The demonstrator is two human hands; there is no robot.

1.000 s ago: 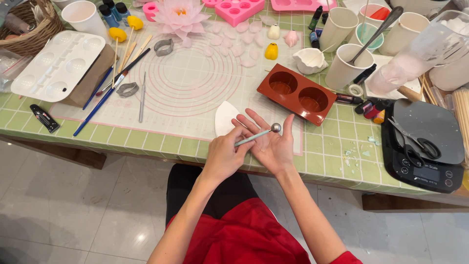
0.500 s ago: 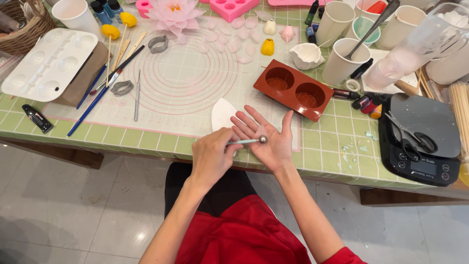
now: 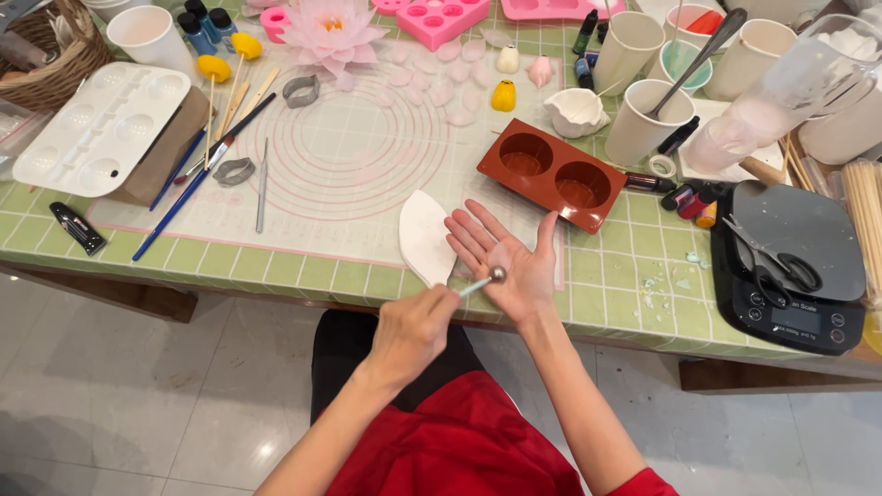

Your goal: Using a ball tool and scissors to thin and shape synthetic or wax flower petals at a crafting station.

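Ball-ended modelling tool (image 3: 480, 282) is being gripped by the left hand (image 3: 415, 329), whose fingers are being kept clenched around the handle end. The tool's long axis is being run up and to the right from that grip, so the round metal tip is being brought onto the right hand (image 3: 508, 264), which is being held open and flat, palm up, grasping nothing. Whether anything small is lying under the tip cannot be told. Both hands are being held just over the near edge of the green tiled table (image 3: 367, 280), with the tip well nearer the right palm than the gripping fingers. A white petal-shaped piece (image 3: 424, 235) is lying just left of the open fingers, on the translucent work mat (image 3: 349, 174), and a brown two-cavity mould (image 3: 554, 174) is sitting just beyond them.
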